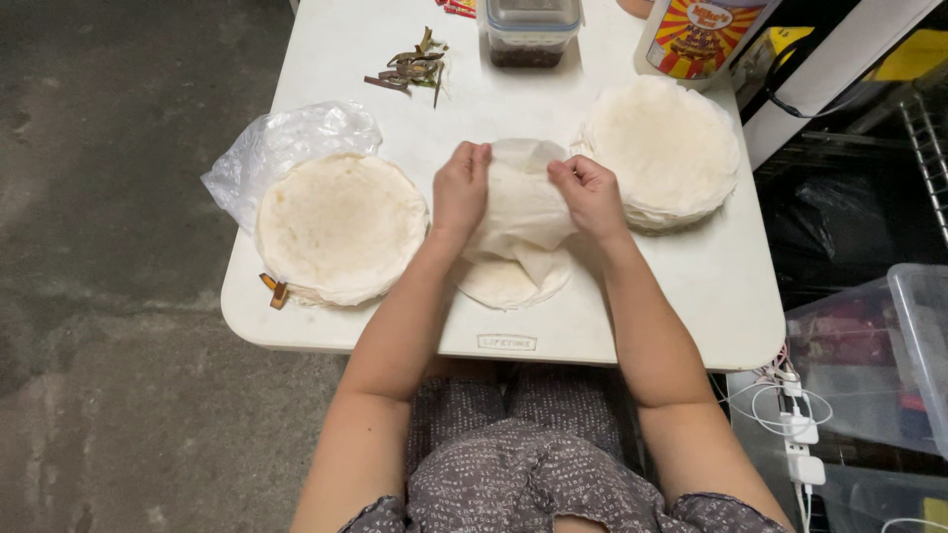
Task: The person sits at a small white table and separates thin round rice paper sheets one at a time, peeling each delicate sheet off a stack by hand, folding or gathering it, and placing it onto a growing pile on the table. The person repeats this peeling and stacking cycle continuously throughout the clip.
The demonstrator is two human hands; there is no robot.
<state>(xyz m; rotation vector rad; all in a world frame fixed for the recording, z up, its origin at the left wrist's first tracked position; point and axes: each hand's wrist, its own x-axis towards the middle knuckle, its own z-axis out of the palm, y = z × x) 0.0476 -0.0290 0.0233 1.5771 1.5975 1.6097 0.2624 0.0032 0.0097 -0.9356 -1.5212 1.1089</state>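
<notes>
Head view. Both hands worked at the middle of a white folding table (691,296), over a small round pile of wrappers (499,284) near its front edge. Left hand (460,188) was closed in a pinch on the left edge of a thin white wrapper sheet (523,202); right hand (590,192) pinched the sheet's right edge, fingers curled. The sheet hung crumpled between them, lifted off the pile, its lower part draped down onto it.

Left of the pile lay a larger stack of round wrappers (341,225), partly on a clear plastic bag (286,143). Right of the pile sat a second large stack (667,148). Beyond the pile, toward the table's far edge: a bundle of dried leaf strips (410,67), a lidded plastic container (531,30), and a colourful canister (701,35).
</notes>
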